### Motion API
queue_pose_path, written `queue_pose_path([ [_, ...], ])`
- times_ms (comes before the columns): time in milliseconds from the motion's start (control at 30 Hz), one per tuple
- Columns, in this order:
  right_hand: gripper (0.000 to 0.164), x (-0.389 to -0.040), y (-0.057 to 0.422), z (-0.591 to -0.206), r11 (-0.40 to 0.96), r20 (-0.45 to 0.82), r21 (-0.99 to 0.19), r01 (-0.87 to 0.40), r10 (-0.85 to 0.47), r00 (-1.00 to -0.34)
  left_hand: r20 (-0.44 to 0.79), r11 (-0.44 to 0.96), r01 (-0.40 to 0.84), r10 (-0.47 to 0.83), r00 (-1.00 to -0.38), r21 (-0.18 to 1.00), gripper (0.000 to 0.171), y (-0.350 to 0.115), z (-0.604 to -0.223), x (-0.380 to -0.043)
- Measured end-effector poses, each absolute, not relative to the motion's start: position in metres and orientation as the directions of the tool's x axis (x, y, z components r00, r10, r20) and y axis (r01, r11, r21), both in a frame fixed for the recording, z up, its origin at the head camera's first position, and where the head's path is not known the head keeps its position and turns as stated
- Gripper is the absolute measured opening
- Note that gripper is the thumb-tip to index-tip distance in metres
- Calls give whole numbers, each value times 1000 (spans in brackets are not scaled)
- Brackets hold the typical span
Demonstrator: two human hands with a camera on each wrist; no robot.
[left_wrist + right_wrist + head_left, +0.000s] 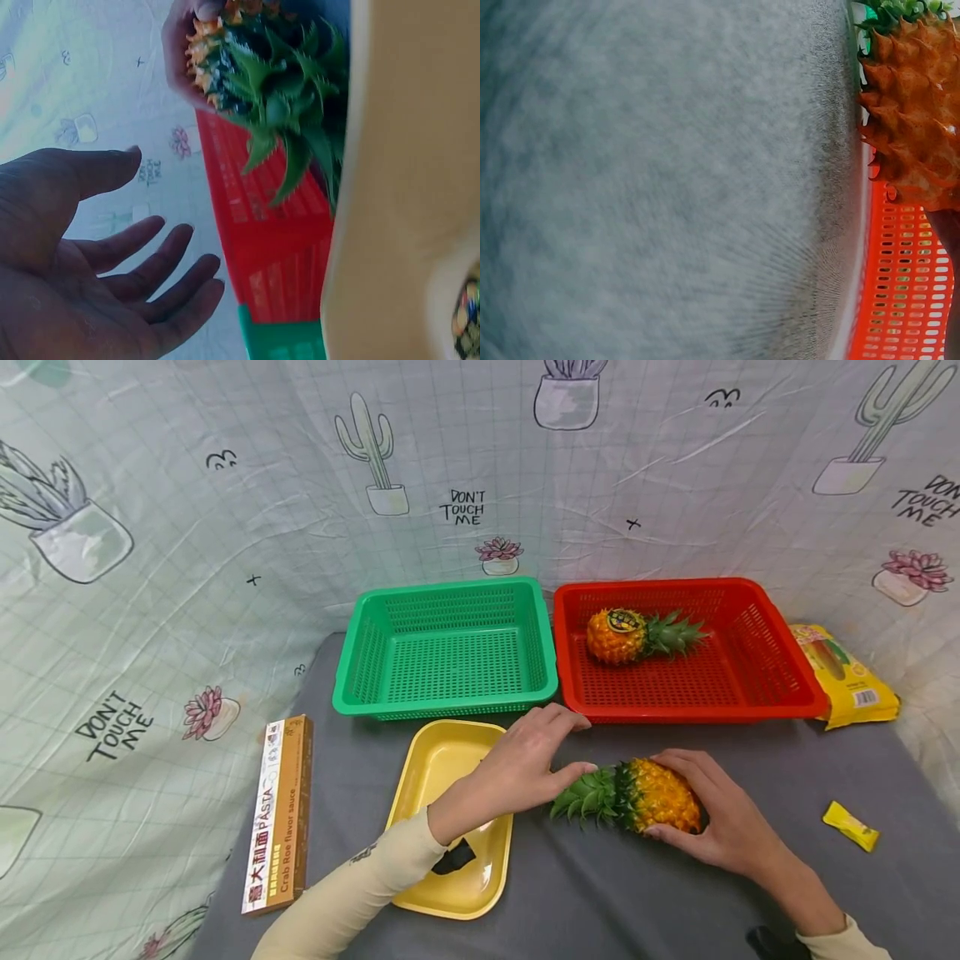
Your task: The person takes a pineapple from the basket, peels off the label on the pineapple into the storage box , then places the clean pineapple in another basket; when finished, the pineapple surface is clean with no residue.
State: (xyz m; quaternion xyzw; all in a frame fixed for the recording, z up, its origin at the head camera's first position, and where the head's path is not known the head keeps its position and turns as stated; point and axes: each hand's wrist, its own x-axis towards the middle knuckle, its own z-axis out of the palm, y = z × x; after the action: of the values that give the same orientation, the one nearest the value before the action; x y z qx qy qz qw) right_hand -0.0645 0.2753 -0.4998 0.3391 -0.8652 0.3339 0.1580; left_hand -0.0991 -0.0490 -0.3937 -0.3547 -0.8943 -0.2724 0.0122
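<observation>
- Right hand [720, 810]: fingers curled round the blunt end of a pineapple [663, 797], which lies on its side on the worktop [592, 893], leaves toward the left hand [517, 768].
- Left hand: fingers loosely spread, gripping nothing. Head view overlaps thumb and leaves; left wrist view shows a gap.
- Right wrist view adds the spiky skin up close, but just a sliver of hand, so grip reads from the head view.
- Yellow tray [489, 893]: under the left forearm. Left wrist view alone shows a multicoloured patch [469, 319] by it, cut off, can't tell what.
- Red basket [690, 697]: beyond the right hand, second pineapple [618, 635] lying inside, black label up; label shows in head view only.
- Green basket [442, 702]: just beside the red one, slotted floor visible.
- Head view only: pasta box [277, 814] far left; yellow packet [851, 681] and small sachet [851, 825] right.
</observation>
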Motion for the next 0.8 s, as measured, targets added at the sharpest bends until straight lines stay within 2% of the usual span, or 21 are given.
queue_pose_path([
  [433,93,-65,275,-498,542,507,-469,-697,-481,-716,200,567,697,695,-691,439,88,-23,-405,-94],
  [800,93,-65,276,-501,546,498,-471,-693,-484,-720,159,557,758,760,-630,341,94,-3,-414,-83],
])
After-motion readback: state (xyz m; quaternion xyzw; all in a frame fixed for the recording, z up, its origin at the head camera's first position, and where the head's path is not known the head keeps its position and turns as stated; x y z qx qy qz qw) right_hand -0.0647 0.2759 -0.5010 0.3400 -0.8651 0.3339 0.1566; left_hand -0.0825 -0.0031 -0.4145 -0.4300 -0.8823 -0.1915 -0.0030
